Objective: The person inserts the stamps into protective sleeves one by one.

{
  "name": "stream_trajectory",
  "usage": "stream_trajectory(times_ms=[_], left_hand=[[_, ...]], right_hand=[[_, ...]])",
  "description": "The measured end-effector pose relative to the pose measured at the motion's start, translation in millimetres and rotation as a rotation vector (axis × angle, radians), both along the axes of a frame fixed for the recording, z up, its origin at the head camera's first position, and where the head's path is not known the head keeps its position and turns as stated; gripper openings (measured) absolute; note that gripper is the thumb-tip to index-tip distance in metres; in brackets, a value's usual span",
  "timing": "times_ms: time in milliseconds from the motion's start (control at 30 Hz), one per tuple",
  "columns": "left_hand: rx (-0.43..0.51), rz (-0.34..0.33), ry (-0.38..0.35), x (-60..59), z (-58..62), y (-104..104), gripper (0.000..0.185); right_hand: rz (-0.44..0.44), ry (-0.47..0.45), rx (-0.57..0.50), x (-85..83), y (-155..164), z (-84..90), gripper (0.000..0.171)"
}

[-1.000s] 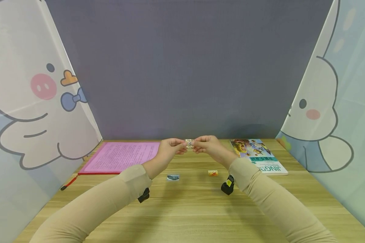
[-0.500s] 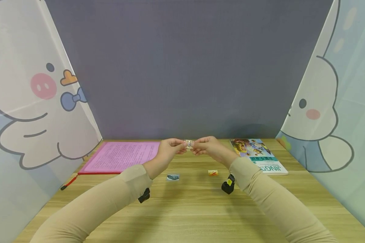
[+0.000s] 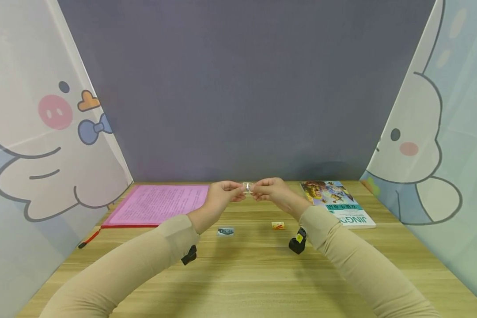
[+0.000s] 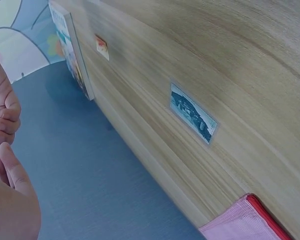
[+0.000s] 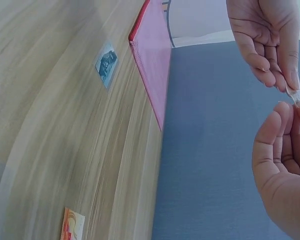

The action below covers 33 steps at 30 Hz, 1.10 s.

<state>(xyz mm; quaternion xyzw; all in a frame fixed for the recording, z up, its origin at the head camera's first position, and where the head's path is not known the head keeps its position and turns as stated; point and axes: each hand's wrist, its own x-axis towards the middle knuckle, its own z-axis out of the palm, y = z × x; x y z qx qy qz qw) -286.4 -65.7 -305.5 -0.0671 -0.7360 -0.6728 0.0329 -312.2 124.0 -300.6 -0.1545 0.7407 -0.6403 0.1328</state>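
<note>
Clear plastic, a tiny packet (image 3: 247, 187), is pinched up in the air between both hands, above the far middle of the wooden worktop (image 3: 246, 274). Left hand (image 3: 221, 194) has it by thumb and forefinger on one edge, the other fingers curled loosely; right hand (image 3: 272, 192) nips the opposite edge the same way. From the right wrist view the packet (image 5: 296, 95) shows as a small see-through tab caught between the two sets of fingertips; what is inside it is too small to tell.

Taking the packet as the mark: below it and nearer the person, a small blue-grey card (image 3: 225, 231) lies flat on the worktop, and a small orange card (image 3: 278, 225) lies to the right of that one. Left of the packet lies a pink zip folder (image 3: 159, 205); right of it, a picture book (image 3: 338, 203). Beige sleeves cover both forearms.
</note>
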Motion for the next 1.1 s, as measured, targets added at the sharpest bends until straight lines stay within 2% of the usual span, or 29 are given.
stream_trajectory(times_ms=[500,800,1100], left_hand=[[0.046,-0.004,-0.013,0.2,-2.6,1.7,0.015],[-0.005,0.034,0.005,0.6,-2.8,-0.8,0.016],[-0.020,0.045,-0.003,1.5,-2.1,-1.8,0.013]], right_hand=[[-0.019,-0.049,-0.018,-1.4,-1.6,-2.2,0.020],[0.002,-0.017,0.011,3.1,0.0,1.8,0.029],[-0.042,-0.049,-0.050,2.9,-1.1,2.7,0.029]])
